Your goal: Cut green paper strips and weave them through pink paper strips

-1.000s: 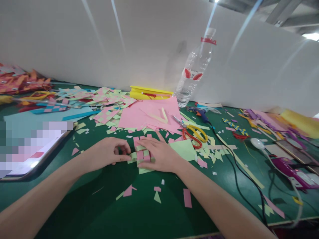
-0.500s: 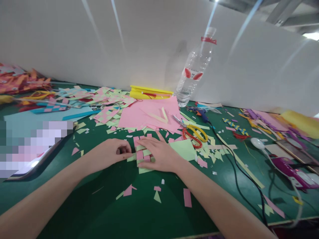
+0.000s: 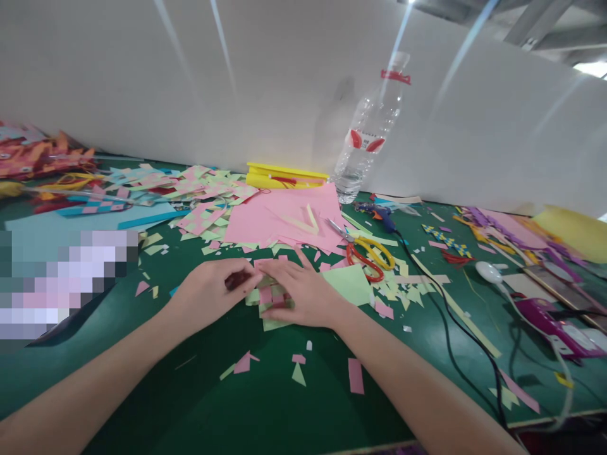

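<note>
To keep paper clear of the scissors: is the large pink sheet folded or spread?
Spread: the pink sheet shows one broad face, with pale strips and the tips of the scissors over it.

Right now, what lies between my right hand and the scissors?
In the head view, a light green paper sheet and small pink scraps lie between the right hand and the scissors.

Head-worn view, facing forward and down (close above hands)
</note>
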Demonstrator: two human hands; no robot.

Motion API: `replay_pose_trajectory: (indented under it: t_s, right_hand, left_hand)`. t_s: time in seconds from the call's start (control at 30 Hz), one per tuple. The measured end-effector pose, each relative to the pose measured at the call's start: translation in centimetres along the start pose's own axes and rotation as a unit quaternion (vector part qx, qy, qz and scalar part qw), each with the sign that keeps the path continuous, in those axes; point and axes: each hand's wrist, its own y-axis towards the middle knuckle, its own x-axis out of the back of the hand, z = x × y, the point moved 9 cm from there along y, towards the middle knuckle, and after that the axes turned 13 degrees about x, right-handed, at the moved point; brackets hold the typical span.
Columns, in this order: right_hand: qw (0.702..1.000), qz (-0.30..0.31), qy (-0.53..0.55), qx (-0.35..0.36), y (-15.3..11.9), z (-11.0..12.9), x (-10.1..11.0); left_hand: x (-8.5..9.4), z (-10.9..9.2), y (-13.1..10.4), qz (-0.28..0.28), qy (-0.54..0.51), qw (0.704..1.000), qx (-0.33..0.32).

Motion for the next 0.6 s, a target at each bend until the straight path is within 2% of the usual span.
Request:
replay_pose_trajectory:
  t_s: [0.1,0.17,0.23,0.37,0.47,0.6]
  right_hand:
    - [1.000,-0.022,-0.009,0.011,-0.1,0.4,1.1]
    - [0.999,-0.051,-0.016,0.004,-0.4,0.4,2.4]
    - [0.996,-0.086,-0.023,-0.015,-1.0,-0.1,3.7]
    - [0.992,-0.118,-0.030,-0.023,-2.2,-1.4,4.9]
    - [0.995,-0.094,-0.025,-0.004,-2.7,-2.1,4.4]
    - [0.998,-0.061,-0.012,-0.008,-2.7,-2.7,3.6]
  left_hand:
    - [0.0,-1.7,-1.0,-0.062,0.055,0.992,-0.097]
    - [-0.5,-2.7,-1.6,-0.075,0.069,0.982,-0.161]
    - [-0.8,-3.3,-1.9,-0.076,0.072,0.975,-0.197]
    - [-1.5,-4.0,-2.0,-0.047,0.079,0.969,-0.231]
    - [-2.0,-4.2,-2.2,-0.008,0.088,0.964,-0.252]
    - [-2.3,-3.9,-2.0,0.010,0.105,0.962,-0.251]
